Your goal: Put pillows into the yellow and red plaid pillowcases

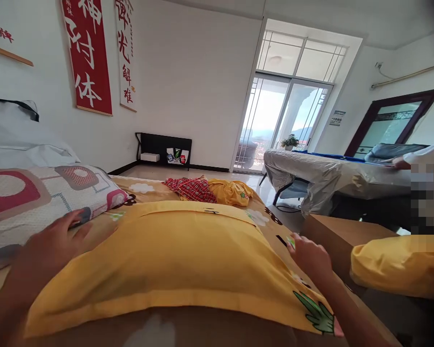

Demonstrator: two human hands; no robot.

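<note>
A plump yellow pillow [188,255] with an overlapping fold along its far side lies on the bed in front of me. A green-leaved pineapple print marks its near right corner. My left hand [54,246] hovers over its left side, fingers apart and slightly blurred, holding nothing visible. By the right edge, my right hand [313,258] has its fingers curled. A dark strip and a bit of green show at its fingertips; whether these are a held thing or sheet print I cannot tell.
A patterned pillow [58,193] lies left. Beyond are red checked cloth [191,188] and yellow cloth [233,191]. At right stand a cardboard box [342,236], another yellow pillow [390,262], a plastic-covered table [311,168] and a partly hidden person [428,154].
</note>
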